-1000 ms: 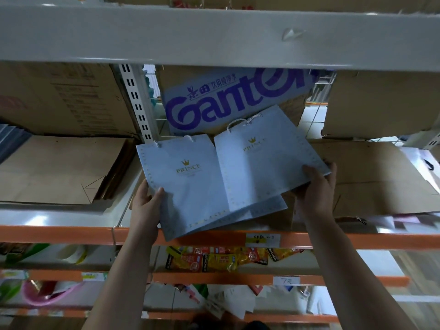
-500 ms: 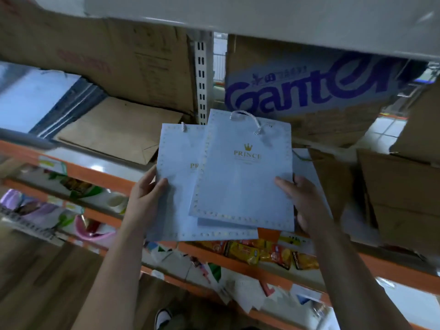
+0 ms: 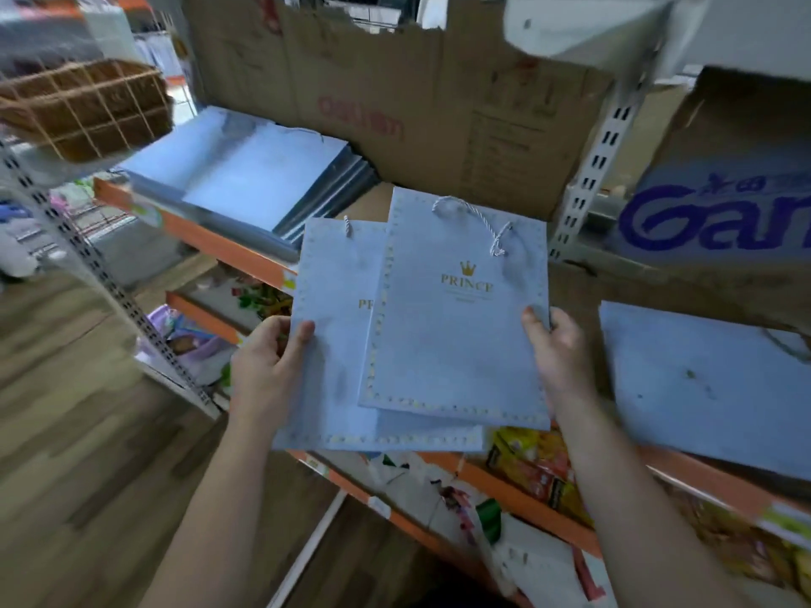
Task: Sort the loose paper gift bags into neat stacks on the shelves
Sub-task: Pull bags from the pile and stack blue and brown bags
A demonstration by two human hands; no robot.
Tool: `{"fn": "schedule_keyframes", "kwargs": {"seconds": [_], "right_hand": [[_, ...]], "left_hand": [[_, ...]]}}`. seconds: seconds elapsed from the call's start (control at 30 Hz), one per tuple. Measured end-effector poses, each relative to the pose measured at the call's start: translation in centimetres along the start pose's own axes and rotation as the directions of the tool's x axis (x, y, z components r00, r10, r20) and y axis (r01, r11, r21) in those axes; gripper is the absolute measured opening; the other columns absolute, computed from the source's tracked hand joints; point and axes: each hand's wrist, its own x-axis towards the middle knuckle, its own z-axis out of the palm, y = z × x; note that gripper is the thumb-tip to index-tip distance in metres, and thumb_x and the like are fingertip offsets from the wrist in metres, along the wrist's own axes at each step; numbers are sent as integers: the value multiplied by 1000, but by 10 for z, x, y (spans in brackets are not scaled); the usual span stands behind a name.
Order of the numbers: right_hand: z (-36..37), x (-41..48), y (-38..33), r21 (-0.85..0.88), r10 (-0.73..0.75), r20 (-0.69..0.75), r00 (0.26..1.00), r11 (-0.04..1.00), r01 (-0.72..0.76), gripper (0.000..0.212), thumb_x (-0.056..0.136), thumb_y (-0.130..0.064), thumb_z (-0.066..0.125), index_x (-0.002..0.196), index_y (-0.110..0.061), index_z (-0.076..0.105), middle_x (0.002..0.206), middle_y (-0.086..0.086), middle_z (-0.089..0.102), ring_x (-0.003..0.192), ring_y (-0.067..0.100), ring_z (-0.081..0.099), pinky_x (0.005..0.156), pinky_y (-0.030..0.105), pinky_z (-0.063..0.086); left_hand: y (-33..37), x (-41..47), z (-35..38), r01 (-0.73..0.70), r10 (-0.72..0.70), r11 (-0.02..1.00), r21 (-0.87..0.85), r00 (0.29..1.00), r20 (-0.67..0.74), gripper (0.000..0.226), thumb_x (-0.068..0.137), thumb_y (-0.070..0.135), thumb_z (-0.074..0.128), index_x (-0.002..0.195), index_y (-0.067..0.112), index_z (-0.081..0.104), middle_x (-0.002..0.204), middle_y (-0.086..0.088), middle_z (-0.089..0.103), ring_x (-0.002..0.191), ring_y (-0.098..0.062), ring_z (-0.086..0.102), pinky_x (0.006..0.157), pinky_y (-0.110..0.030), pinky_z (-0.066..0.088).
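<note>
blue gift bags (image 3: 456, 344) x2 in l hand (image 3: 267, 370), r hand (image 3: 557, 357).

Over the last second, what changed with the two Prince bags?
Both hands drew the bags back off the shelf toward the person, closing the fan: the upper bag now overlaps more of the lower bag. Unchanged: left hand grips the lower bag, right hand the upper.
</note>
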Motion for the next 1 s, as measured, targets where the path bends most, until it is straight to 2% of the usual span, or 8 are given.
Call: {"fn": "schedule_keyframes", "kwargs": {"seconds": [0.07, 0.17, 0.33, 0.5, 0.63, 0.7, 0.9, 1.0], "right_hand": [[35, -5, 2, 4, 3, -6, 1000, 1000, -3, 9, 97, -15, 55, 100, -13, 63, 88, 3, 69, 70, 7, 68, 62, 24, 55], [80, -9, 9, 8, 18, -30, 999, 1000, -18, 6, 95, -18, 59, 94, -16, 65, 95, 7, 70, 85, 22, 67, 79, 42, 56], [140, -2, 10, 13, 12, -72, 997, 1000, -12, 7, 95, -15, 58, 91, -14, 63, 90, 6, 70, 76, 14, 65, 69, 29, 54], [199, 36, 11, 60, -5, -98, 995, 998, 11, 10, 95, -12, 58, 85, -14, 61, 69, -11, 71, 62, 3, 62, 58, 20, 52], [267, 73, 8, 113, -33, -67, 997, 993, 40, 3, 91, -14, 65, 90, -14, 62, 85, -1, 72, 72, 11, 67, 65, 27, 56], [305, 93, 4, 146, -33, -38, 999, 989, 38, 12, 86, -13, 70, 94, -10, 62, 93, 6, 72, 77, 16, 69, 68, 32, 58], [397, 160, -8, 84, -8, 16, 1000, 996, 6, 30, 75, -27, 79, 98, -15, 65, 100, 7, 74, 90, 26, 71, 78, 44, 57], [424, 179, -11, 35, -14, 1, 1000, 999, 14, 25, 80, -21, 77, 99, -14, 63, 101, 7, 73, 91, 26, 71, 79, 48, 58]], "left_hand": [[-14, 24, -25, -32, 32, 999, 25, 999, 4, 19, 94, 37, 57, 84, 21, 60, 77, 10, 61, 72, -13, 57, 62, -35, 43], [-28, 57, -55, -66, 65, 997, 46, 998, 14, 19, 93, 32, 58, 87, 15, 62, 76, 8, 61, 68, -6, 54, 59, -28, 41], [-58, 105, -82, -18, 17, 1000, 9, 999, 31, 16, 92, 32, 59, 90, 17, 62, 78, 15, 60, 67, 1, 54, 55, -14, 39], [-90, 159, -102, 101, -96, 989, -111, 994, 49, 13, 84, 40, 67, 87, 30, 61, 80, 10, 68, 66, -3, 64, 58, -23, 47], [-110, 229, -123, 104, -100, 981, -167, 994, 34, 14, 81, 33, 74, 86, 27, 62, 77, 9, 72, 67, -5, 67, 59, -26, 52], [-117, 274, -134, 93, -89, 982, -164, 995, 34, 18, 80, 32, 75, 89, 25, 62, 76, 10, 72, 69, -7, 69, 61, -28, 55], [-135, 404, -160, 186, -173, 977, -103, 978, 120, 60, 45, 51, 86, 93, 39, 52, 88, -4, 73, 75, -22, 72, 67, -44, 58], [-145, 447, -165, 189, -178, 978, -87, 977, 120, 58, 54, 43, 89, 97, 39, 50, 87, -3, 71, 75, -22, 71, 68, -43, 58]]}}
